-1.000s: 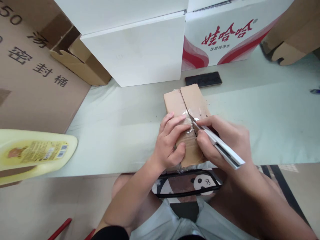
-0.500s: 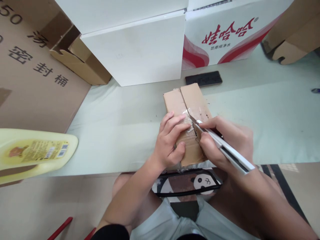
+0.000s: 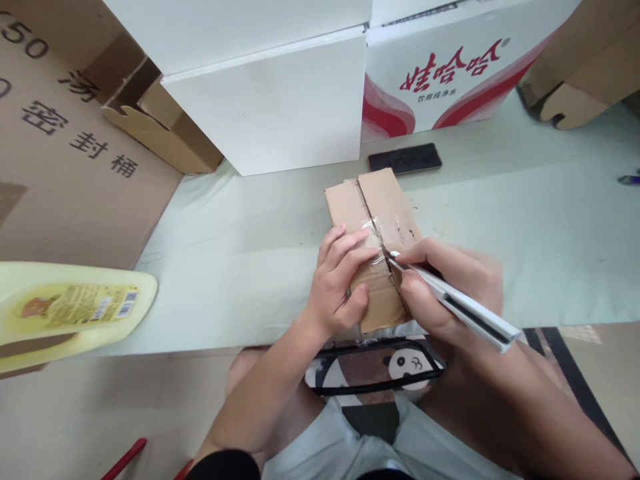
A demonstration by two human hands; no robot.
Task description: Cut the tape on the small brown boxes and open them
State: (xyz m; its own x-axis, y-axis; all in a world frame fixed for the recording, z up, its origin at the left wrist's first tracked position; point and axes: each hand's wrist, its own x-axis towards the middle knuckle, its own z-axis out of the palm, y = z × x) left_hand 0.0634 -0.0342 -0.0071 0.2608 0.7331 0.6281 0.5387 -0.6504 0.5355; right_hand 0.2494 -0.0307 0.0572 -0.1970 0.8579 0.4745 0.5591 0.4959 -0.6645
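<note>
A small brown cardboard box [image 3: 389, 200] lies near the table's front edge, with clear tape over its lengthwise seam. My left hand [image 3: 340, 277] holds the box at its left side, fingers spread over the top and the thumb bent near the edge. In my right hand [image 3: 450, 273] is a white utility knife [image 3: 463, 308], gripped between thumb and fingers with its handle slanting back over the wrist. The knife's tip meets the seam around the middle of the box, just right of my left fingertips. How deep the blade sits cannot be seen.
Behind the box lies a black phone [image 3: 405, 159]. White cartons [image 3: 280, 107] and a red-and-white carton [image 3: 440, 87] line the back. A large brown carton [image 3: 70, 200] and a pale yellow jug [image 3: 135, 287] stand left. The pale green tablecloth [image 3: 240, 267] ends at my lap.
The knife's tip has slid a short way along the seam toward me, and its handle end has shifted right. My left hand stays on the box.
</note>
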